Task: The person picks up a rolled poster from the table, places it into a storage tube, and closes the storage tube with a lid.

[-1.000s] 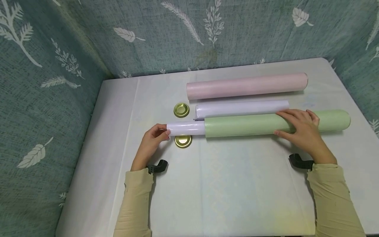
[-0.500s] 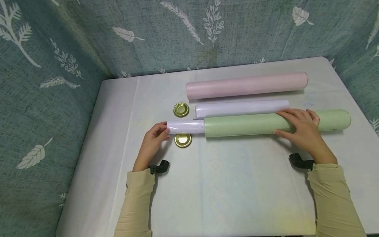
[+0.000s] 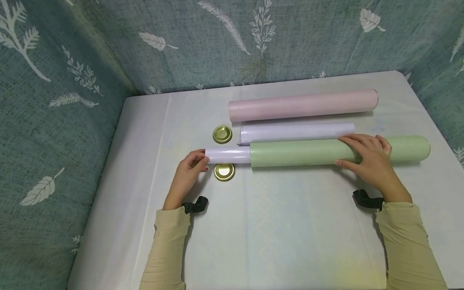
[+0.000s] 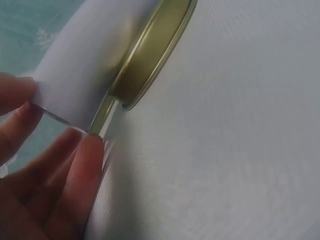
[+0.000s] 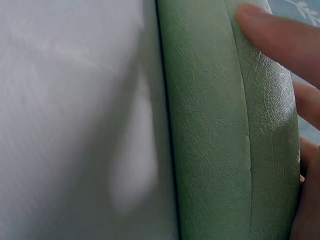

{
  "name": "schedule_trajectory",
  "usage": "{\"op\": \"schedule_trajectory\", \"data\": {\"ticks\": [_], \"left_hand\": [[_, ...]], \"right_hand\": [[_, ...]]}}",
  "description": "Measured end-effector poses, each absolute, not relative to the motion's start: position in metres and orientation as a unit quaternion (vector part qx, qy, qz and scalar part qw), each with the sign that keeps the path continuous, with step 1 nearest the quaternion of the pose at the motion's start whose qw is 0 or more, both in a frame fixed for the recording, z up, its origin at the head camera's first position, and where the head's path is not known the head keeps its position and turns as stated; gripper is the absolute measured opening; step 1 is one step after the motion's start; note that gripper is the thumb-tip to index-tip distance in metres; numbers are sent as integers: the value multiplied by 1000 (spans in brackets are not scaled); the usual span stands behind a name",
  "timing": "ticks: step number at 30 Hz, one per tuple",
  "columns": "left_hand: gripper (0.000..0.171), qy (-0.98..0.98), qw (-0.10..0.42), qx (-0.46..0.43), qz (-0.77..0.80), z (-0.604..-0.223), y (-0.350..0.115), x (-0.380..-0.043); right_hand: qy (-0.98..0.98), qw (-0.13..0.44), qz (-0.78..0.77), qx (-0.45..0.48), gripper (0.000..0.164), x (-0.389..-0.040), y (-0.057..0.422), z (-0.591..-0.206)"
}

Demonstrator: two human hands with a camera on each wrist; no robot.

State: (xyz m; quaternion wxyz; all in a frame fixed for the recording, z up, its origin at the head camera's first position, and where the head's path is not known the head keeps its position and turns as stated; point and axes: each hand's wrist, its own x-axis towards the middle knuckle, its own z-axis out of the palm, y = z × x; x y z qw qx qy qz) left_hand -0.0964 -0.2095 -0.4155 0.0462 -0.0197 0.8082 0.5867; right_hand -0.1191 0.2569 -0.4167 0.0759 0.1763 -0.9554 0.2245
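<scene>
A rolled white glossy sheet sticks out of the left end of a long green tube. My left hand pinches the sheet's outer end between thumb and fingers; in the left wrist view the fingertips are at the edge of the white roll. My right hand grips the green tube right of its middle, thumb on the near side and fingers over the far side. Its wrinkled green surface with a lengthwise seam fills much of the right wrist view. The rest of the inserted roll is hidden inside the tube.
Behind the green tube lies a second white roll, and farther back a pink tube. One gold lid sits beyond the held roll, another gold lid just on its near side. Leaf-patterned curtains border the white table.
The left hand has risen and shifted very slightly to the right with the white roll's end. The right hand and green tube stay almost in place.
</scene>
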Motion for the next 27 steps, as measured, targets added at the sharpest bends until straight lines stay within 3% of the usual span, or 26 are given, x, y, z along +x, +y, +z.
{"op": "schedule_trajectory", "data": {"ticks": [27], "left_hand": [[22, 814, 56, 1, 577, -419, -205, -98]], "right_hand": [[-958, 87, 221, 163, 68, -118, 246, -420]]}}
